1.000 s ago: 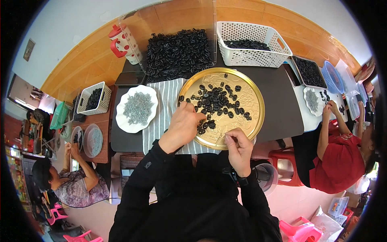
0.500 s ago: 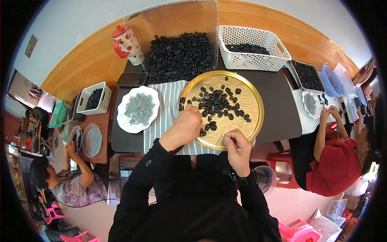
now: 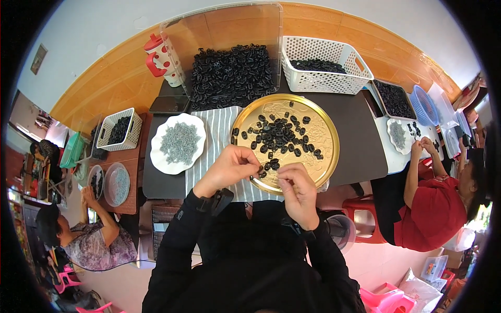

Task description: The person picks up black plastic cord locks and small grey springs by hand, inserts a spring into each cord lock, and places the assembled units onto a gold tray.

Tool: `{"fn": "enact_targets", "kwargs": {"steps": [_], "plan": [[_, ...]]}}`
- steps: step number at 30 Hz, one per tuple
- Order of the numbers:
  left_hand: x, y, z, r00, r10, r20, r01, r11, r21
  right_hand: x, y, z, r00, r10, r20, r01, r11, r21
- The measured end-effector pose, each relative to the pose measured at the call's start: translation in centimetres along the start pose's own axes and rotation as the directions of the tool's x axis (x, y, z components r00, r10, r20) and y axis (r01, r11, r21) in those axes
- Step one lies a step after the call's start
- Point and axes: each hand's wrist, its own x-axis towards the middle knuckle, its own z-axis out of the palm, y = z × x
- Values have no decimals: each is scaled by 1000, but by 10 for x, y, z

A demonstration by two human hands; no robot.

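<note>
The left hand (image 3: 230, 166) pinches a small black piece (image 3: 261, 169) by the near-left edge of the gold tray (image 3: 321, 130); the right hand (image 3: 299, 194) pinches too, on what I can't tell; the piece looks light, hard, slippery; its sides seem best to hold.

Seen from above by a head-worn fisheye camera aimed down and forward, the bare left hand (image 3: 225, 170) and bare right hand (image 3: 298, 194) are framed near the centre at close range. Black-sleeved forearms (image 3: 175, 249) are shown below them. Past the hands, a round gold metal tray (image 3: 324, 136) is captured, with a glossy orange-brown wall panel (image 3: 334, 22) curved farther beyond; seated co-workers (image 3: 433, 214) are caught well to either side.
</note>
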Motion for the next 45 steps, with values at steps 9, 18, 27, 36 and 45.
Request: {"fn": "enact_targets", "kwargs": {"steps": [9,18,27,36,45], "plan": [[-24,-8,24,997,77,-33,-83,938,-337,4,4,36,988,-126,-88,121,991,-53],[-34,-36,42,946,122,-301,-275,794,-542,-3,0,55,985,35,-168,-15,993,118],[-51,-30,37,897,230,-377,-319,928,-193,2,-1,39,991,84,100,-90,994,56],[-55,-29,35,885,277,-373,-353,923,-152,2,-4,39,982,44,184,-42,999,-19],[-58,-30,37,896,246,-369,-329,927,-181,6,-6,33,959,-52,278,96,984,-148]]}}
